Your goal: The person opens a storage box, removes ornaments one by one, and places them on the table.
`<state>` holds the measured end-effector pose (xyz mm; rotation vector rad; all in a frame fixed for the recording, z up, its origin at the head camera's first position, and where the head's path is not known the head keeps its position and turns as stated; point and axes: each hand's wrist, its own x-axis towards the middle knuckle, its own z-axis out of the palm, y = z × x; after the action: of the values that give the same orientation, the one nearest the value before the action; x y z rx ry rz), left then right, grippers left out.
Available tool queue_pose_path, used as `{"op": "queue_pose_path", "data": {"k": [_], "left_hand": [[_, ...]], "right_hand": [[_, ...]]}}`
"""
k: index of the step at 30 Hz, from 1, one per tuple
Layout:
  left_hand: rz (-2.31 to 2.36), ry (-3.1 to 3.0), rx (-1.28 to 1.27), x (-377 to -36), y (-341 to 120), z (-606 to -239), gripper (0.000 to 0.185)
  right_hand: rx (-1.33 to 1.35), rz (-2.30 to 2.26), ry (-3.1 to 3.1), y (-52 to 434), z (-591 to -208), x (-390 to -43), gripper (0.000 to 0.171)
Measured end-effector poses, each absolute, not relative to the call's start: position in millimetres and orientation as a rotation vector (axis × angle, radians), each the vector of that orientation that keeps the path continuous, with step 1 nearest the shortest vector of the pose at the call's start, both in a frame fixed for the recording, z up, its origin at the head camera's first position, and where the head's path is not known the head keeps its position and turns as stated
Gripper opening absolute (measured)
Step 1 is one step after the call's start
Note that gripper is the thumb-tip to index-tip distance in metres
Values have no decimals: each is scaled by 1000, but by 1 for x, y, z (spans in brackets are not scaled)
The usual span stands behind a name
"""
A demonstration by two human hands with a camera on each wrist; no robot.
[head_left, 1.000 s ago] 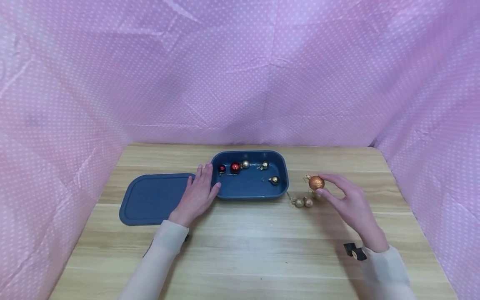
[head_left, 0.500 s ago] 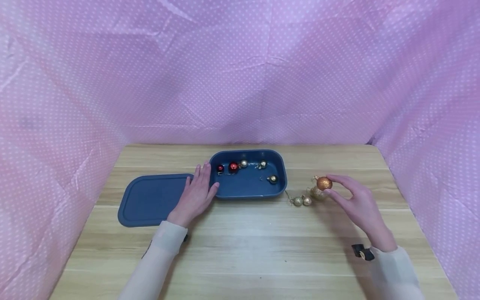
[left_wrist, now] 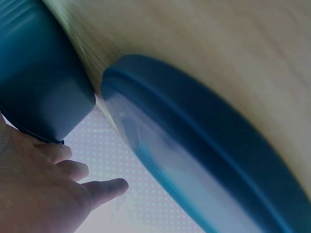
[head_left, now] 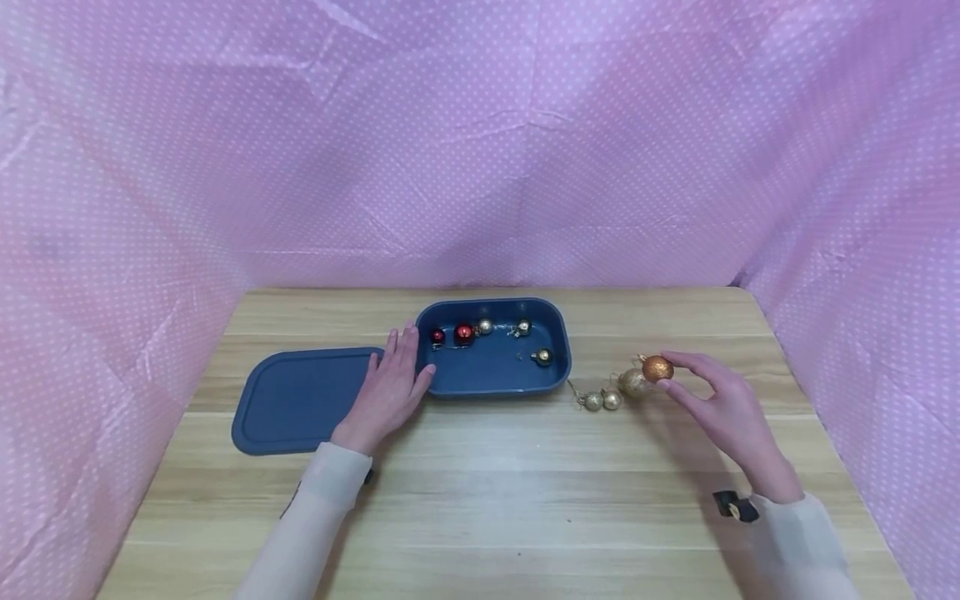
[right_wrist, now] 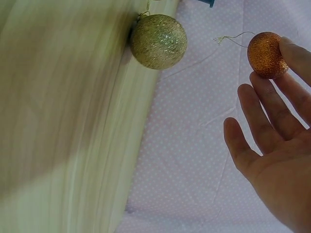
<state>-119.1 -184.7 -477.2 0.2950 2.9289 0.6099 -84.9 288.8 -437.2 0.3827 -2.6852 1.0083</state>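
Observation:
My right hand (head_left: 723, 408) pinches an orange glitter bauble (head_left: 657, 368) between thumb and fingertips, raised off the table; its loop of string dangles free in the right wrist view. Just left of it lies a larger gold glitter bauble (right_wrist: 158, 41), with two smaller gold baubles (head_left: 602, 400) beside that one. My left hand (head_left: 390, 387) lies with straight fingers against the left side of a blue box (head_left: 495, 392). Inside the box are two red baubles (head_left: 464, 334) and several small gold ones (head_left: 543, 357).
A blue lid (head_left: 300, 400) lies on the wooden table (head_left: 480, 500) left of the box, partly under my left hand in the head view. Pink dotted cloth (head_left: 480, 167) hangs around the back and sides of the table.
My right hand has moved a little to the right with the orange bauble, uncovering the larger gold bauble behind it. My left hand stays at the box.

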Motion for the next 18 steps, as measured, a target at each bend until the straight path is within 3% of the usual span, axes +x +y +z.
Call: {"op": "queue_pose_path", "data": {"k": [18], "left_hand": [[616, 2924, 297, -118, -184, -476, 78]], "right_hand": [[297, 965, -2750, 315, -449, -78, 38]]}}
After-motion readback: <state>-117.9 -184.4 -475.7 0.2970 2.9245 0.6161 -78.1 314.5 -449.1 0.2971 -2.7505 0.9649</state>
